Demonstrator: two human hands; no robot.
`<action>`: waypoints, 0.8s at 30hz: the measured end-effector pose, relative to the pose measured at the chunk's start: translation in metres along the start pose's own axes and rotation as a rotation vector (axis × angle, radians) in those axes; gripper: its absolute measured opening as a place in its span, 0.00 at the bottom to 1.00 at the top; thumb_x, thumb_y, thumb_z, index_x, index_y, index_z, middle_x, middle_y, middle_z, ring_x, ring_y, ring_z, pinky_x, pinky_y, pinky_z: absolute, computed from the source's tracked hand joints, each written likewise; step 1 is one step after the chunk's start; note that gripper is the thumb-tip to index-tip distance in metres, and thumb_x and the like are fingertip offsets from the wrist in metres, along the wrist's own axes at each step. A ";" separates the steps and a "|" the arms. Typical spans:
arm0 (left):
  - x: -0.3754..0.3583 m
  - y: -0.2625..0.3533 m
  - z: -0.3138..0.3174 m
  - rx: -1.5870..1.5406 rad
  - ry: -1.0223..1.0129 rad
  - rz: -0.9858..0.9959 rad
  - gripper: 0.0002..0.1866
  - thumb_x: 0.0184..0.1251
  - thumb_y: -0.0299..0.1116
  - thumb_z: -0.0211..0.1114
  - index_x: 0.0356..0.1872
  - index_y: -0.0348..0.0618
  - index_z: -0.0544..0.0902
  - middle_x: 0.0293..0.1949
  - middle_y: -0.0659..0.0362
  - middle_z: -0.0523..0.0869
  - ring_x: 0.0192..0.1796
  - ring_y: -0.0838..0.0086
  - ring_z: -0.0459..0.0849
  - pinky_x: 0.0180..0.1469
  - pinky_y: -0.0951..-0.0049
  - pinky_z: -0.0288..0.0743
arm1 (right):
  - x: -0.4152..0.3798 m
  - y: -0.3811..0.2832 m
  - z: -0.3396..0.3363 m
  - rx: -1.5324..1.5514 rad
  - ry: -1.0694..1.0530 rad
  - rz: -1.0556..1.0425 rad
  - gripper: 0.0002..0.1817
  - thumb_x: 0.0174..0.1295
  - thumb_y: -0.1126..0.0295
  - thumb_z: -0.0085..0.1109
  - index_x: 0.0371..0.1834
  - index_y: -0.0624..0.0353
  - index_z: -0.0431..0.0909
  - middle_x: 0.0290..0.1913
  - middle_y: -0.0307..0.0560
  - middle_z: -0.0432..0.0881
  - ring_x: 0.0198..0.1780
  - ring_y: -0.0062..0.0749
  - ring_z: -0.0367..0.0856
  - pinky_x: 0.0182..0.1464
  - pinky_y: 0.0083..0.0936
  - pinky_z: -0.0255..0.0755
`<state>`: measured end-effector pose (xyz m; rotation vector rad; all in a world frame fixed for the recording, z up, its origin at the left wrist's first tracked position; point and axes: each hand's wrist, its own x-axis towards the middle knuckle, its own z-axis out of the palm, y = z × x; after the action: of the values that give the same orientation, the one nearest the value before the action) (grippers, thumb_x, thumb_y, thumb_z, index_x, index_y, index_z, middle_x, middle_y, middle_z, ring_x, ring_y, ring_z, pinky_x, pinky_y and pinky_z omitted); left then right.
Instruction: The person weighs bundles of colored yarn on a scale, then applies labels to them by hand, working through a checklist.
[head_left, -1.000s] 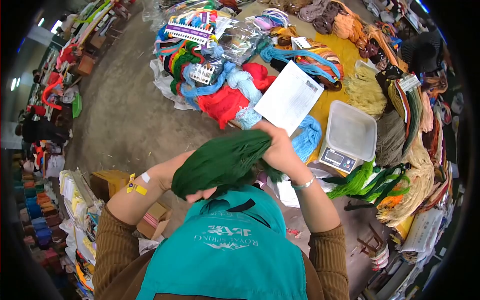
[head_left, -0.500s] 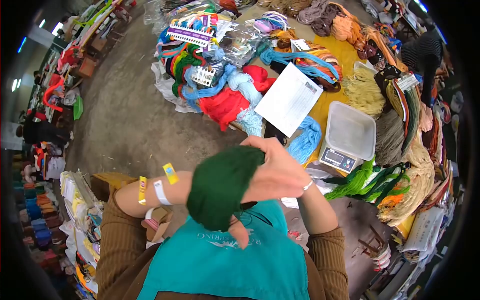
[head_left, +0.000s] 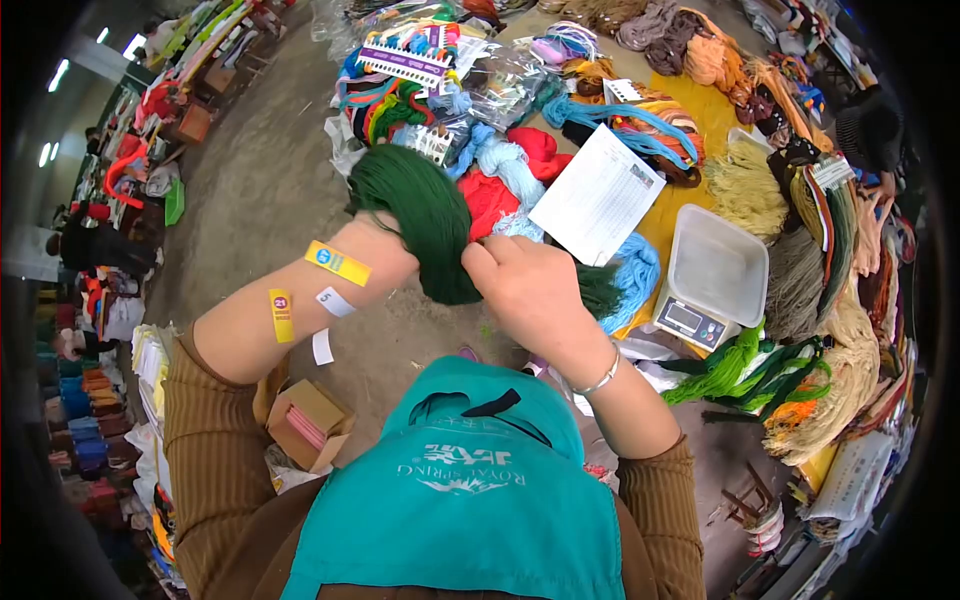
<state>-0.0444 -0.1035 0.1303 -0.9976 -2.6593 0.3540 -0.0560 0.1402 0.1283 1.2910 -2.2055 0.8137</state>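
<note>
Green yarn (head_left: 425,205), one bundle: at eleven o'clock, draped over the left hand (head_left: 383,246), its fingers hidden, grip unclear; right hand (head_left: 532,292) with fingers closed on the strands. Step, seemingly: arranging the bundle between both hands; next move probably calls for a steady pinch. Scale (head_left: 690,321): three o'clock.

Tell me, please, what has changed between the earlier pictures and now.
The dark green skein has moved forward and slightly left, away from the teal apron, and the left hand has swung forward with it. The right hand now has fingers closed on it. The white sheet, scale and plastic tub stay as they were.
</note>
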 end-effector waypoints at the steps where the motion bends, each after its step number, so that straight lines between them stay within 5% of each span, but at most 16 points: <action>1: 0.000 0.009 0.002 -0.126 -0.142 -0.003 0.22 0.64 0.46 0.60 0.54 0.44 0.78 0.40 0.53 0.86 0.44 0.55 0.84 0.47 0.55 0.75 | -0.001 0.003 0.001 0.028 -0.086 0.013 0.10 0.43 0.74 0.58 0.31 0.55 0.72 0.25 0.42 0.72 0.28 0.37 0.78 0.26 0.32 0.72; 4: 0.026 0.039 -0.034 -0.507 -0.572 -0.013 0.14 0.64 0.41 0.59 0.44 0.43 0.78 0.31 0.52 0.86 0.35 0.56 0.85 0.38 0.57 0.76 | -0.015 0.024 0.018 0.133 -0.222 0.109 0.15 0.44 0.76 0.60 0.39 0.55 0.76 0.29 0.45 0.78 0.32 0.44 0.81 0.32 0.38 0.74; 5: 0.023 0.039 -0.033 -0.566 -0.658 0.140 0.21 0.61 0.40 0.66 0.52 0.42 0.77 0.34 0.52 0.86 0.38 0.56 0.85 0.41 0.57 0.76 | -0.025 0.033 0.028 0.159 -0.269 0.148 0.16 0.45 0.76 0.59 0.40 0.55 0.77 0.30 0.46 0.79 0.33 0.46 0.81 0.33 0.40 0.74; 7: 0.039 0.044 -0.048 -1.001 -0.820 0.353 0.38 0.57 0.50 0.70 0.68 0.49 0.71 0.60 0.52 0.80 0.59 0.58 0.80 0.60 0.60 0.72 | -0.038 0.043 0.032 0.178 -0.376 0.233 0.16 0.46 0.76 0.61 0.41 0.54 0.78 0.31 0.47 0.81 0.36 0.48 0.82 0.35 0.39 0.75; 8: 0.035 0.050 -0.040 -1.006 -0.822 0.361 0.38 0.57 0.50 0.70 0.68 0.49 0.71 0.60 0.52 0.80 0.59 0.58 0.80 0.60 0.60 0.72 | -0.049 0.047 0.038 0.319 -0.364 0.294 0.16 0.44 0.76 0.63 0.40 0.56 0.78 0.32 0.48 0.82 0.37 0.49 0.82 0.36 0.38 0.75; 10: 0.021 0.065 -0.022 -1.614 -0.527 0.139 0.48 0.51 0.52 0.76 0.72 0.45 0.65 0.67 0.54 0.74 0.66 0.65 0.74 0.68 0.62 0.65 | -0.056 0.049 0.036 0.496 -0.359 0.417 0.18 0.42 0.78 0.66 0.40 0.59 0.79 0.35 0.50 0.83 0.38 0.45 0.84 0.40 0.32 0.75; 11: 0.021 0.071 -0.022 -1.616 -0.531 0.141 0.48 0.51 0.52 0.76 0.72 0.45 0.65 0.67 0.54 0.74 0.66 0.65 0.74 0.68 0.62 0.65 | -0.058 0.047 0.033 0.497 -0.359 0.421 0.18 0.42 0.78 0.66 0.40 0.59 0.79 0.35 0.50 0.83 0.38 0.45 0.84 0.40 0.32 0.75; 13: 0.023 0.083 -0.023 -2.262 -0.531 -0.129 0.52 0.49 0.47 0.80 0.74 0.42 0.61 0.68 0.55 0.72 0.67 0.69 0.72 0.68 0.63 0.65 | -0.060 0.045 0.027 0.781 -0.303 0.639 0.19 0.44 0.80 0.65 0.43 0.60 0.79 0.35 0.50 0.83 0.37 0.36 0.84 0.43 0.27 0.75; 14: 0.016 0.090 -0.016 -2.381 -0.434 -0.263 0.43 0.51 0.42 0.79 0.68 0.39 0.70 0.61 0.52 0.78 0.62 0.69 0.78 0.66 0.65 0.68 | -0.061 0.045 0.025 0.785 -0.301 0.690 0.20 0.45 0.81 0.65 0.45 0.60 0.79 0.35 0.49 0.83 0.38 0.32 0.83 0.44 0.25 0.75; 15: 0.012 0.087 -0.009 -2.368 -0.451 -0.333 0.35 0.52 0.41 0.77 0.61 0.39 0.75 0.53 0.53 0.82 0.57 0.69 0.80 0.62 0.66 0.70 | -0.062 0.047 0.023 0.790 -0.298 0.740 0.20 0.45 0.81 0.65 0.46 0.61 0.79 0.36 0.47 0.83 0.39 0.27 0.82 0.45 0.24 0.74; 17: 0.005 0.093 0.009 -2.115 -0.375 -0.593 0.17 0.56 0.39 0.73 0.41 0.38 0.82 0.34 0.59 0.85 0.45 0.71 0.84 0.49 0.67 0.76 | -0.064 0.047 0.020 0.866 -0.312 0.772 0.25 0.47 0.78 0.66 0.52 0.62 0.76 0.41 0.55 0.84 0.44 0.36 0.85 0.50 0.26 0.75; 19: 0.003 0.093 0.009 -1.725 -0.320 -0.816 0.14 0.55 0.37 0.71 0.38 0.38 0.82 0.34 0.55 0.86 0.39 0.67 0.85 0.42 0.68 0.76 | -0.059 0.028 0.008 1.177 -0.240 0.913 0.33 0.50 0.69 0.70 0.62 0.63 0.70 0.50 0.58 0.83 0.50 0.39 0.83 0.55 0.27 0.73; 20: -0.002 0.091 0.036 -1.012 -0.275 -0.311 0.12 0.59 0.36 0.67 0.40 0.40 0.82 0.38 0.49 0.87 0.38 0.59 0.86 0.41 0.63 0.77 | -0.065 0.020 0.016 1.080 -0.302 0.872 0.43 0.50 0.65 0.73 0.70 0.59 0.63 0.58 0.54 0.78 0.56 0.33 0.78 0.61 0.28 0.71; 22: -0.053 0.111 0.094 -0.845 -0.822 -0.229 0.12 0.63 0.37 0.62 0.44 0.43 0.83 0.41 0.45 0.86 0.41 0.53 0.85 0.43 0.59 0.77 | -0.064 -0.010 0.019 0.741 -0.379 0.779 0.53 0.47 0.57 0.76 0.75 0.58 0.55 0.63 0.64 0.74 0.63 0.54 0.76 0.63 0.38 0.70; 24: -0.056 0.130 0.082 -0.905 -0.799 -0.355 0.15 0.68 0.38 0.54 0.49 0.47 0.82 0.39 0.44 0.86 0.42 0.51 0.86 0.42 0.54 0.78 | -0.074 -0.022 0.030 0.602 -0.425 0.770 0.53 0.47 0.55 0.75 0.75 0.56 0.55 0.60 0.66 0.76 0.60 0.58 0.77 0.60 0.40 0.72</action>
<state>0.0458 -0.0565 0.0026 -0.5783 -3.7508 -0.7644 -0.0052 0.1561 0.0649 0.8558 -2.9982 1.7229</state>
